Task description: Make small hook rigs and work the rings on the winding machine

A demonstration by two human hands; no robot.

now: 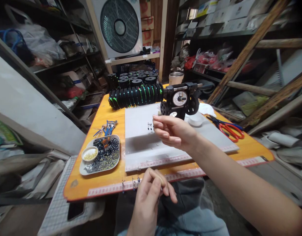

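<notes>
My right hand (172,131) hovers over the white board (146,144) just in front of the black winding device with a round dial (180,100); its fingers are curled and pinched together at the tips. My left hand (152,193) is low, at the table's near edge (106,189), fingers pinched on something thin that I cannot make out. A long row of black spools with green thread (135,95) extends left from the device. Small hooks hang on the table's front edge near the left hand.
A white tray (100,154) holds dark small parts and a little bowl of yellow bits. Blue-tipped pieces (106,127) lie behind it. Red-handled scissors (228,128), a white dish (195,120) and a metal cup (176,78) stand on the right. Cluttered shelves surround the table.
</notes>
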